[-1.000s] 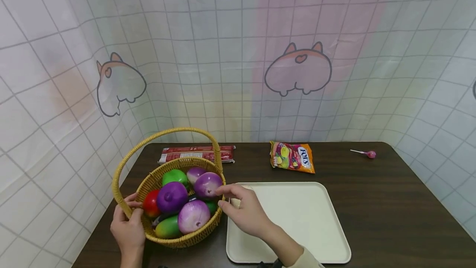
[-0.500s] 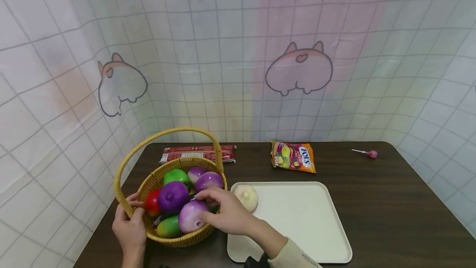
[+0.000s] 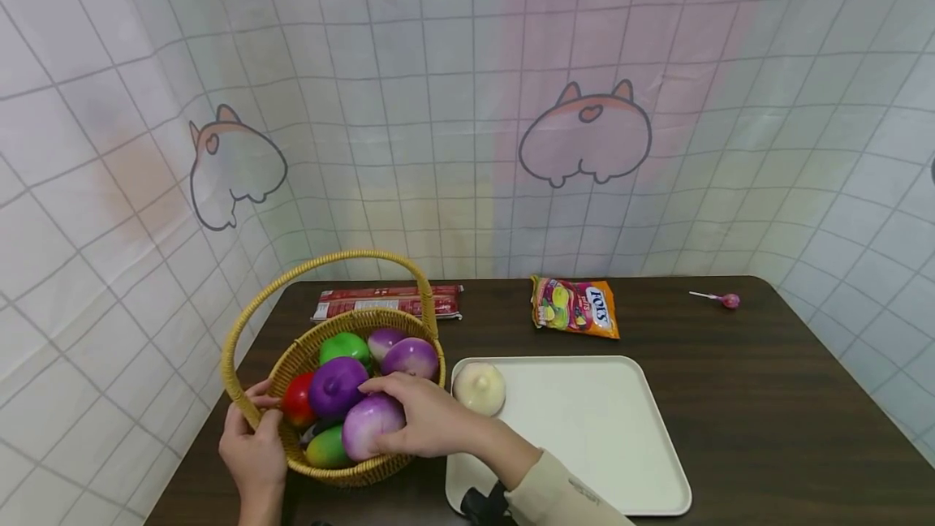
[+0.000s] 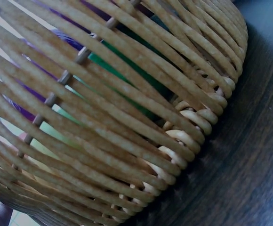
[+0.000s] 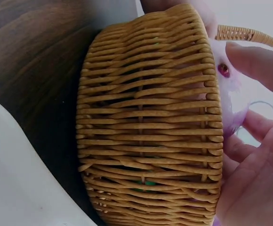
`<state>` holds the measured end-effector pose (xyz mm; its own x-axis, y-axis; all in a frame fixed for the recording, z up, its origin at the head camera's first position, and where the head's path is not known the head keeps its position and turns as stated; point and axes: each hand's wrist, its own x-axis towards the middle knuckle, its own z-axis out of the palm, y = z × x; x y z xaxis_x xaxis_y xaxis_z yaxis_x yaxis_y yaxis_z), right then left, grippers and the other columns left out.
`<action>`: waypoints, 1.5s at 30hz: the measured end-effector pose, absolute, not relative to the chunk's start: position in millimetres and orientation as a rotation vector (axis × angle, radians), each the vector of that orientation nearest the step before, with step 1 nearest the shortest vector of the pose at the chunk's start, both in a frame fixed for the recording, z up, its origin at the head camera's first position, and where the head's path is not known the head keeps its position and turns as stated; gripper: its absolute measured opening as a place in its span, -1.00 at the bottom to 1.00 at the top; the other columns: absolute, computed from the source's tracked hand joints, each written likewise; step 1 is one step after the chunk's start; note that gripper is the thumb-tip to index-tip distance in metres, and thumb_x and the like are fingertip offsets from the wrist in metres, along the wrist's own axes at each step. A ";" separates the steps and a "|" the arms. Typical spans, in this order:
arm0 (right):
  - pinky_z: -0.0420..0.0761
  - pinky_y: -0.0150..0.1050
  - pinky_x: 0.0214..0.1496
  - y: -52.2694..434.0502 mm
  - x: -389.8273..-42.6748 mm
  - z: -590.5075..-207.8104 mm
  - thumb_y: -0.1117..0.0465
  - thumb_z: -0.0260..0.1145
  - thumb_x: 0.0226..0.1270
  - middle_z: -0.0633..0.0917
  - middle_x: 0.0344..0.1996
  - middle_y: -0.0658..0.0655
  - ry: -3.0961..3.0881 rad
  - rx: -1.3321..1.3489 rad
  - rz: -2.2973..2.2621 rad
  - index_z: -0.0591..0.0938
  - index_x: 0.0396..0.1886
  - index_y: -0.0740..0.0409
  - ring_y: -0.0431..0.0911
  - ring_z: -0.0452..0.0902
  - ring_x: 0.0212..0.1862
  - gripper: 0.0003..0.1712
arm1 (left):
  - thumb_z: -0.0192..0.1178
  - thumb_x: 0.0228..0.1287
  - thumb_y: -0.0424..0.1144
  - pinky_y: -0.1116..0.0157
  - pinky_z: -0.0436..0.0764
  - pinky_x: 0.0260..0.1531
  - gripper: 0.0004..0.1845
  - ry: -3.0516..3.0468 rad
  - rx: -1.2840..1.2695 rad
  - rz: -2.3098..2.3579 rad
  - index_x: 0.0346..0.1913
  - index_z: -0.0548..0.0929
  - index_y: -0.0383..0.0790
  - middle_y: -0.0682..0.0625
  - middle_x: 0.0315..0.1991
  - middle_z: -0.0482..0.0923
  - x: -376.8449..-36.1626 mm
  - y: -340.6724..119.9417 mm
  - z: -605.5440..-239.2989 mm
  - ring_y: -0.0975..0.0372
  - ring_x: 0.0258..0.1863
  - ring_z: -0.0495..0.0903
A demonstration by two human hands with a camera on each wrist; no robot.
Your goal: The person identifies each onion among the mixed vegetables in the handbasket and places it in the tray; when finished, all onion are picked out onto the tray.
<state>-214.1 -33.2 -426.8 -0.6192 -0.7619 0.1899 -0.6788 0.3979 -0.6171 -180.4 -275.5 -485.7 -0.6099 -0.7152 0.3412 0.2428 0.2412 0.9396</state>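
In the head view, a wicker basket (image 3: pixel 365 473) with a tall handle holds several model vegetables. My left hand (image 3: pixel 254 449) grips its left rim at the foot of the handle. My right hand (image 3: pixel 427 420) reaches over the right rim and holds a pale purple onion (image 3: pixel 370 427) between thumb and fingers. The right wrist view shows the thumb (image 5: pixel 256 63) on the near side of this onion (image 5: pixel 230 96), just above the rim. Around it lie a dark purple onion (image 3: pixel 338 388), a red tomato (image 3: pixel 298 400), a green pepper (image 3: pixel 345 345) and a green-yellow mango-like piece (image 3: pixel 329 449).
Right of the basket lies a white tray (image 3: pixel 584 437) with a white onion (image 3: pixel 479 389) at its far left corner. Behind stand a red packet (image 3: pixel 387 300), a candy bag (image 3: pixel 575 307) and a pink lollipop (image 3: pixel 730 300) on the dark table (image 3: pixel 760 396).
My right hand has moved left from the basket's right rim onto the pale purple onion, which has shifted slightly left. The white onion on the tray has come into full view. My left hand stays put.
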 end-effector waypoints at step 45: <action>0.50 -0.21 0.13 0.7 -206.9 -428.2 0.26 0.44 0.10 0.41 0.27 -0.05 2.253 -1.289 -1.653 0.41 0.26 -0.15 -0.12 0.43 0.19 -0.29 | 0.05 0.13 -0.62 0.57 0.43 -0.22 -0.84 -1.716 0.449 -1.463 -0.27 0.60 -0.56 -0.07 -0.05 0.63 -179.5 -273.7 -484.9 0.27 -0.03 0.49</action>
